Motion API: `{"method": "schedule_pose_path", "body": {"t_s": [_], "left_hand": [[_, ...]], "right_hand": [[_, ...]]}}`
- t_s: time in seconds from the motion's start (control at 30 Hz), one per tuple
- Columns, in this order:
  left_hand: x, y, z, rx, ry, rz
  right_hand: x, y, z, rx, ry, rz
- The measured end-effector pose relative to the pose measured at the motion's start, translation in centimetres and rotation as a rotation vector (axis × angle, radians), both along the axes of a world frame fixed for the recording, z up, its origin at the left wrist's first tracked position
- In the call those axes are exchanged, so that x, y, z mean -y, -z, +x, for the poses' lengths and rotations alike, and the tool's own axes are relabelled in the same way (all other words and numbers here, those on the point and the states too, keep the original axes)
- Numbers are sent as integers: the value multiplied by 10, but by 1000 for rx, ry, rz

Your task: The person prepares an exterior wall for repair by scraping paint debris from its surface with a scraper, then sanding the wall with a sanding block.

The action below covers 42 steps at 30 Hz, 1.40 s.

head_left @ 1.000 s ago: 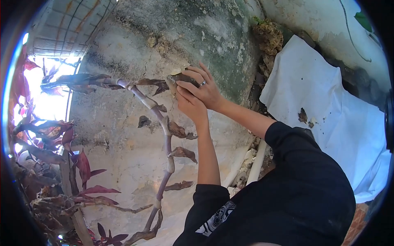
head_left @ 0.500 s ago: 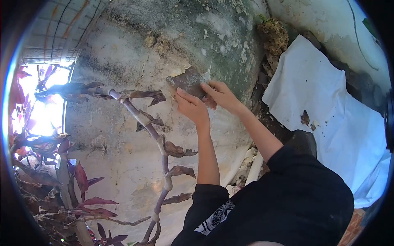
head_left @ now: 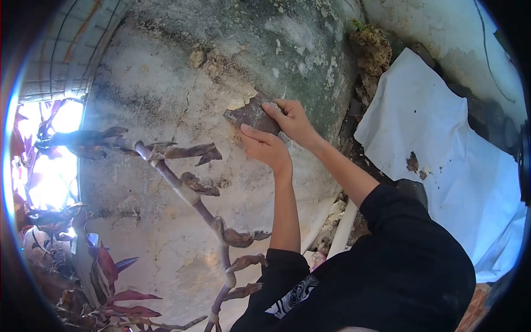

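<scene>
Two-handed grip: left hand (head_left: 270, 150) clamped on the lower edge, right hand (head_left: 294, 120) on the right edge, of a dark flat piece (head_left: 253, 115), held before the stained wall (head_left: 155, 105), left of the white sheet (head_left: 417, 119). Probably stiff, light, brittle; best held by opposite edges, sparing its ragged rim.

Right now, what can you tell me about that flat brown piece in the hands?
The flat brown piece looks rough and grey-specked, with a pale, ragged upper edge; its material is unclear. It slants before the stained wall, perhaps touching it. The left hand holds its lower edge; the right hand holds its right end, thumb on the near face.
</scene>
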<state>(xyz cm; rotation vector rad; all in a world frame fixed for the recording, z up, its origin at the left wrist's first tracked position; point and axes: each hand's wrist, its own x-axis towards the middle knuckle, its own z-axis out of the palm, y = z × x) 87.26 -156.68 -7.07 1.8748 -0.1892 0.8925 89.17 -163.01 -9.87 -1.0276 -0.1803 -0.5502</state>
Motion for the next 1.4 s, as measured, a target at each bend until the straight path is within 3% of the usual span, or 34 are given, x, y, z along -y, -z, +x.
{"method": "schedule_pose_path", "body": {"t_s": [0.17,0.3,0.47,0.6,0.7,0.77,0.8,0.87,1.0,1.1,1.17,1.4], "left_hand": [[-3,-21,-14,168,-39,245],[-11,-28,-12,198,-27,234],[-38,-57,-17,15,-26,543],[-34,-63,-21,-11,2,536],[-14,-49,-23,72,-56,457],[4,-35,-18,139,-57,238],[15,-29,-14,142,-56,228],[34,-19,-6,105,-62,-69],[41,-16,-2,64,-32,-195],[33,-25,-10,126,-62,-95],[23,-31,-17,129,-111,155],[-8,-50,-19,177,-69,368]], "right_hand": [[-16,-13,-20,-98,-5,236],[-33,-17,-24,-100,6,324],[-68,-27,-30,-263,-55,551],[-70,-33,-31,-273,9,611],[-44,-20,-23,-249,139,415],[-13,-15,-16,-146,149,84],[4,-19,-11,-141,152,75],[33,-26,-1,22,240,-232],[40,-32,0,21,160,-247],[23,-30,-10,-34,85,-64],[12,-28,-15,-130,34,55],[-33,-29,-23,-203,-13,405]]}}
